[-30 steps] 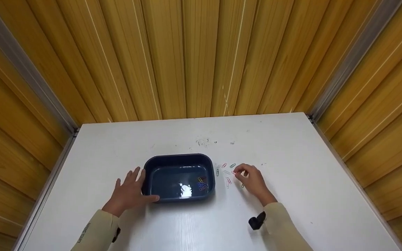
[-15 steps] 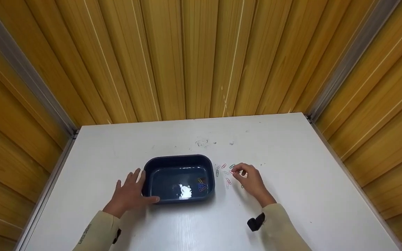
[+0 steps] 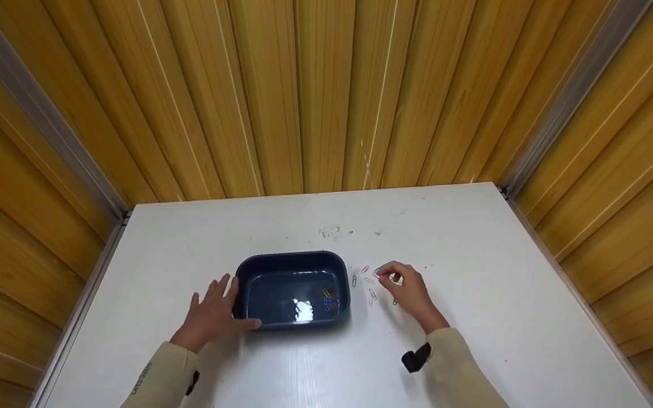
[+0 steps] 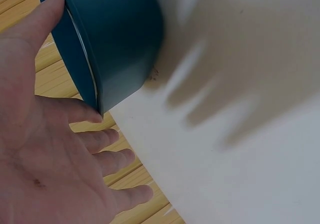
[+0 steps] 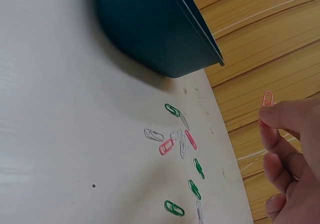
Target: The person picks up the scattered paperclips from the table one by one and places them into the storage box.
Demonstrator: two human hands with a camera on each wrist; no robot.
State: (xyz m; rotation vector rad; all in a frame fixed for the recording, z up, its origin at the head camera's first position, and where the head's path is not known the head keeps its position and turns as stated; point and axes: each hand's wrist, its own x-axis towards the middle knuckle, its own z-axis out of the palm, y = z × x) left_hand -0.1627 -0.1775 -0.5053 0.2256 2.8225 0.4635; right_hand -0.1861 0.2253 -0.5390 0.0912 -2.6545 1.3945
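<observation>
A dark blue rectangular basin (image 3: 292, 327) stands on the white table, with several blue and yellow paper clips (image 3: 328, 300) inside at its right end. My left hand (image 3: 211, 313) rests at the basin's left side, fingers spread and fairly straight. Its thumb lies on the near rim, as the left wrist view also shows. Between thumb and index finger, my right hand (image 3: 411, 290) pinches a pink paper clip (image 5: 267, 98), raised over the table. Loose on the table by that hand lie several more clips, among them a green clip (image 5: 174, 208), a red clip (image 5: 166, 146) and a silver clip (image 5: 153, 135).
The white table (image 3: 445, 221) has small dark marks (image 3: 330, 231) beyond the basin. Yellow wood-look panels (image 3: 326, 96) rise along its back and both sides. A black wrist camera (image 3: 416, 358) sits at my right cuff.
My right hand has shifted slightly left and away from me, carrying the pinched pink paper clip. The left hand and the basin stay in place.
</observation>
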